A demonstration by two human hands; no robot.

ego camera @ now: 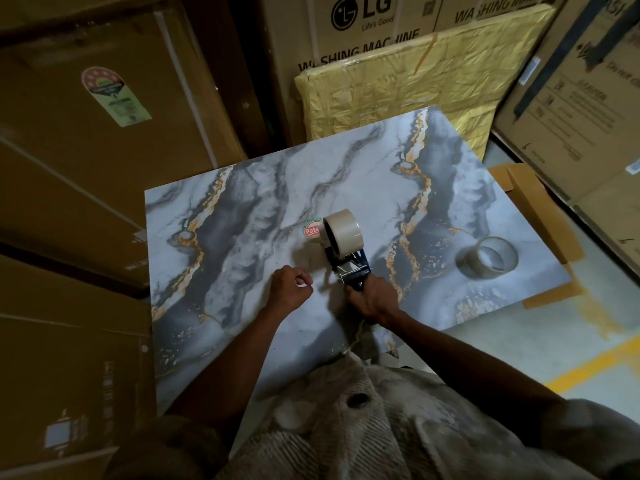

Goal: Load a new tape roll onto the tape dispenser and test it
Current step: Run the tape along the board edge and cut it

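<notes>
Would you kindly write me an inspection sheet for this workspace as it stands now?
Surface: marbled board, mostly bare.
Job's things: tape dispenser on the board, beige tape roll mounted; a second roll lies flat to the right.
Clutter: flattened cardboard under the board's right edge.
Hands: right hand grips the dispenser handle; left hand closed beside it, contents unclear.
Cables: nothing seen.
Surroundings: stacked cartons, yellow wrapped panel.

Marbled table [242, 216] lies open left; spare roll [488, 258] blocks right.
</notes>
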